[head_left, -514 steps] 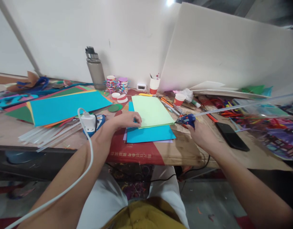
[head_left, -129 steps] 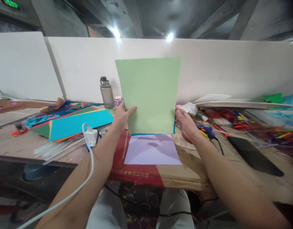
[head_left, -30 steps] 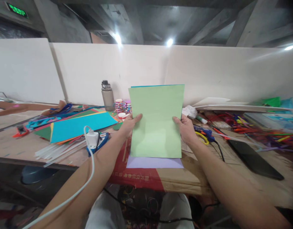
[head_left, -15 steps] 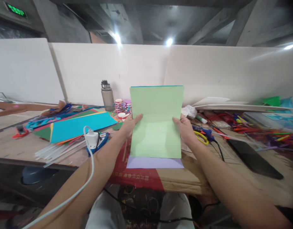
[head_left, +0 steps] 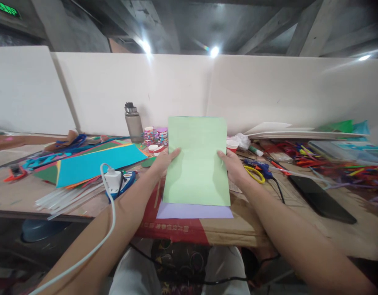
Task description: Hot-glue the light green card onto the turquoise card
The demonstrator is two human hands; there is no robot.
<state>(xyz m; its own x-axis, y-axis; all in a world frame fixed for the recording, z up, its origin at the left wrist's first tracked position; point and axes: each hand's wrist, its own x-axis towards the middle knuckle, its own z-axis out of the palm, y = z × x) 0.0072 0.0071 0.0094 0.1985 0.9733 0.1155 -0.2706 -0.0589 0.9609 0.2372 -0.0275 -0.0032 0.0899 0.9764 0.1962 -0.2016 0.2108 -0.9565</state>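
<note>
Hands: left hand (head_left: 163, 160) & right hand (head_left: 233, 167) grip 1 green sheet (head_left: 196, 166); 1 purple sheet (head_left: 193, 211) under.

Both arms reach forward; left hand (head_left: 164, 162) and right hand (head_left: 233, 166) raised, facing, thumbs forward, fingers pinched

Your desk (head_left: 26, 196) carries a lilac sheet (head_left: 193, 211) at its front edge, a stack of coloured card (head_left: 93, 164) and clear sticks (head_left: 66, 198) to the left, and a black phone (head_left: 321, 198) and blue glue gun (head_left: 256, 164) to the right.
</note>
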